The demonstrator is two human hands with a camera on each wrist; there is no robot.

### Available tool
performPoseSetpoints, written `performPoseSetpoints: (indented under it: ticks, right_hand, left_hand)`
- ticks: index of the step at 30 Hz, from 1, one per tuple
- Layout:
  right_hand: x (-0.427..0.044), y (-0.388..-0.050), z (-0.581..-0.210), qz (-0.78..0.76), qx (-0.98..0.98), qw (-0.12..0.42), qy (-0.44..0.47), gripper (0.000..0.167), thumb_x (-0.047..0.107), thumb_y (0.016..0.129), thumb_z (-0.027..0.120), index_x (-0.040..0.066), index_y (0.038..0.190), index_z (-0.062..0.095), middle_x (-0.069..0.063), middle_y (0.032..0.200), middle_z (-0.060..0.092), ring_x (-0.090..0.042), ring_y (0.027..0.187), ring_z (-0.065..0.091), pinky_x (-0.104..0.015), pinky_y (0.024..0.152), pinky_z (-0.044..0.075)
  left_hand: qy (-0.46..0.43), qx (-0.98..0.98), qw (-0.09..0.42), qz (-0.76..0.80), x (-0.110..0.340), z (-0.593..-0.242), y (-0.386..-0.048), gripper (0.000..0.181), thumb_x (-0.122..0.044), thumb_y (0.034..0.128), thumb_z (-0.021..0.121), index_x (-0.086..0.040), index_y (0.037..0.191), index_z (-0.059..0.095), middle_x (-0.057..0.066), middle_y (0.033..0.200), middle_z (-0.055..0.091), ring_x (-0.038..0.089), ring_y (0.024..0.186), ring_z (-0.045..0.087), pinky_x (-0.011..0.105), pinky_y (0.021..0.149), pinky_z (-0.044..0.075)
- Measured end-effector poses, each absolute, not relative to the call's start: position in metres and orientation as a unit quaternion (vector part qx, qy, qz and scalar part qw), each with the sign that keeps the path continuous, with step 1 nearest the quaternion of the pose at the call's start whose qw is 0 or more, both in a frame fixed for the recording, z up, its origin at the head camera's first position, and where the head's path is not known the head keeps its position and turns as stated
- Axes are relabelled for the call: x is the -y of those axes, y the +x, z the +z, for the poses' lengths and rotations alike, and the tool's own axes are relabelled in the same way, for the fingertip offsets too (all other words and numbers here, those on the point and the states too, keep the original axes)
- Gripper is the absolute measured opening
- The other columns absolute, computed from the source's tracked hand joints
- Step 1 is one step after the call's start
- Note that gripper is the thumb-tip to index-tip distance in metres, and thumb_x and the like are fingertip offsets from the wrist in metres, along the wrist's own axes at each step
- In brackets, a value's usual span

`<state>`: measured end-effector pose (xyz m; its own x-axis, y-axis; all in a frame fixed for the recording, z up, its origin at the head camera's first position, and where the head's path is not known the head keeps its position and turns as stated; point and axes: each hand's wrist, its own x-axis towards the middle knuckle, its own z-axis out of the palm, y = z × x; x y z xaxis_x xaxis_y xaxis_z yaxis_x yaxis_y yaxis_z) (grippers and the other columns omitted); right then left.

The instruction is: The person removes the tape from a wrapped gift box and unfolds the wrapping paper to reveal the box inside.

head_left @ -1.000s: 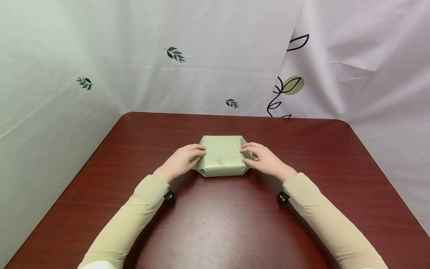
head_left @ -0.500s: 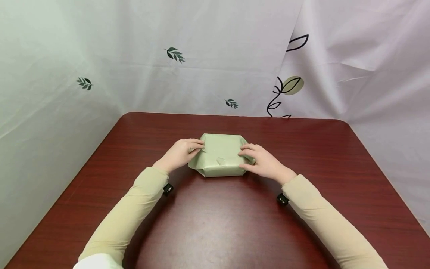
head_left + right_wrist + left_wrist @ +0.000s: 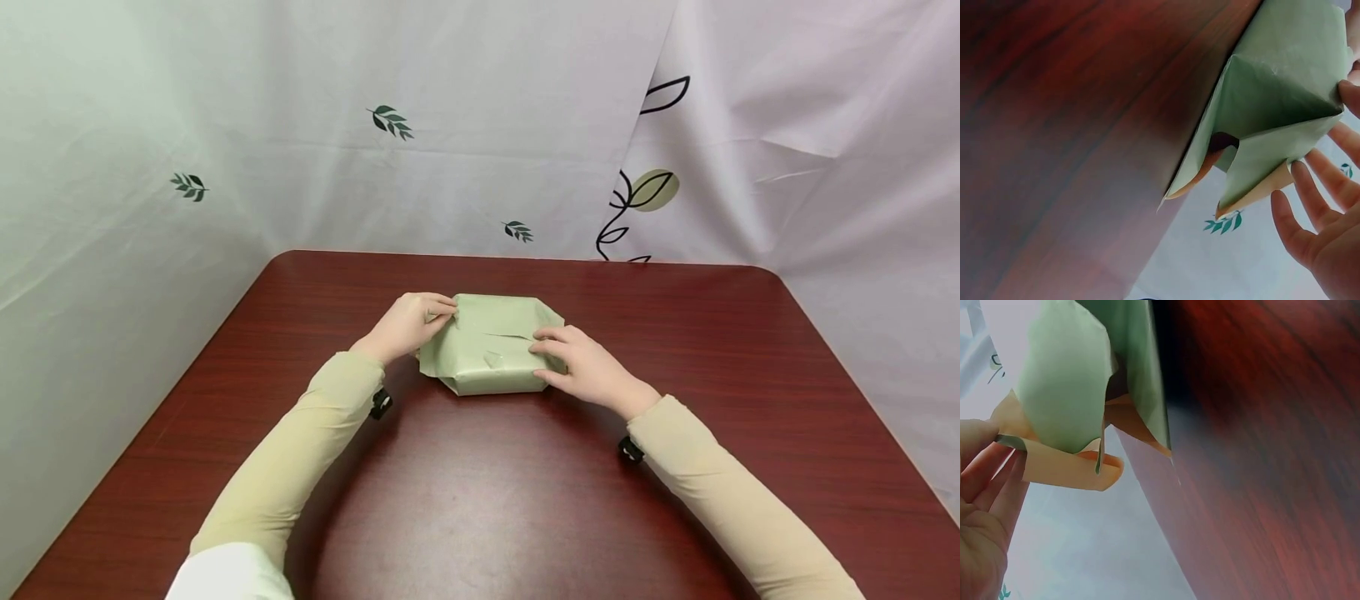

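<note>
A parcel in pale green wrapping paper [image 3: 491, 317] lies on the table, its end folds partly loose and a raised seam crossing its top. At the parcel's left end my left hand [image 3: 408, 325] pinches the paper; in the left wrist view, thumb and fingers hold the edge of a paper flap [image 3: 1063, 381] whose brown inner side shows. My right hand [image 3: 588, 367] rests at the right end with fingers spread. In the right wrist view, its fingertips [image 3: 1300, 172] touch a right end flap [image 3: 1272, 156], which stands apart from the lower fold.
The dark red wooden table [image 3: 480, 500] extends around the parcel on all sides. White curtains [image 3: 450, 192] with leaf prints hang behind and beside it. A small black device [image 3: 381, 404] sits at my left wrist, another black device [image 3: 631, 450] at my right.
My left hand has moved away from me along the parcel's left end, and the paper there has spread outward. The top seam has lifted into a slit. My right hand has shifted slightly nearer.
</note>
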<state>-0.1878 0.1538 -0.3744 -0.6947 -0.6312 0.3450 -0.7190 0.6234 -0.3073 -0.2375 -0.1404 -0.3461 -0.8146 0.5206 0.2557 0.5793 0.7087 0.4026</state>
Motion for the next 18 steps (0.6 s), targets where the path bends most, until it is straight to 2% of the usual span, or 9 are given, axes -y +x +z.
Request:
performPoseSetpoints:
  ticks: [4,11,18]
  right_hand:
    - [-0.154,-0.187,-0.377,0.207,0.89,0.119,0.389,0.028,0.019,0.084,0.072,0.006,0.109,0.069,-0.013,0.121,0.06,-0.031,0.112,0.055,-0.044,0.096,0.043]
    - [-0.153,-0.185,-0.377,0.196,0.886,0.139,0.397,0.028,0.018,0.083,0.073,0.006,0.108,0.069,-0.012,0.118,0.061,-0.029,0.109,0.056,-0.043,0.094,0.044]
    - [-0.152,-0.185,-0.377,0.189,0.884,0.144,0.402,0.028,0.019,0.083,0.073,0.006,0.107,0.069,-0.013,0.118,0.062,-0.029,0.11,0.057,-0.042,0.095,0.045]
  left_hand:
    - [-0.285,0.925,0.058,-0.246,0.138,-0.346,-0.243,0.023,-0.007,0.0927,0.058,-0.001,0.111,0.07,0.013,0.117,0.067,0.025,0.111,0.062,0.032,0.077,0.052]
    - [-0.277,0.927,0.056,-0.245,0.134,-0.347,-0.255,0.023,-0.008,0.0929,0.058,0.0,0.112,0.069,0.014,0.116,0.067,0.026,0.11,0.063,0.035,0.087,0.052]
    - [-0.268,0.93,0.04,-0.25,0.133,-0.35,-0.265,0.024,-0.009,0.0932,0.058,-0.001,0.114,0.068,0.013,0.118,0.066,0.025,0.112,0.061,0.035,0.091,0.05]
